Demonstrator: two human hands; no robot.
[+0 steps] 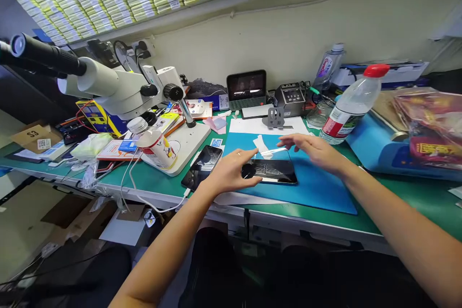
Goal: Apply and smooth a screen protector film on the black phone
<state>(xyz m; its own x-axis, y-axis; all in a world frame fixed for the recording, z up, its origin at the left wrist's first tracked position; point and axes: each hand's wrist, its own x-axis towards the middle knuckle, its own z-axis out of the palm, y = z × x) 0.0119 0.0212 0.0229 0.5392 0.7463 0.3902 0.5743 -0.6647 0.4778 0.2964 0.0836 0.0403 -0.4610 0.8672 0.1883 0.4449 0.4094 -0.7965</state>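
A black smartphone [276, 172] lies face up on the blue mat [325, 187]. Over its far edge a thin, shiny, clear-looking strip [273, 151] spans between my two hands; its exact kind is hard to make out. My left hand [233, 172] is at the phone's left end, thumb and index finger curved apart, the index tip at the strip's left end. My right hand [315, 151] comes in from the right, bent fingertips at the strip's other end. Behind it lies a crumpled white wipe [260, 143]. A second black phone [202, 167] rests left of my left hand.
A microscope [119, 86] and a drink bottle [156, 147] stand at left, with a white cable [133, 183] nearby. A red-capped bottle [352, 103] leans at right beside a blue tray [378, 139]. Behind are a small display [247, 87] and a grey stand [276, 118].
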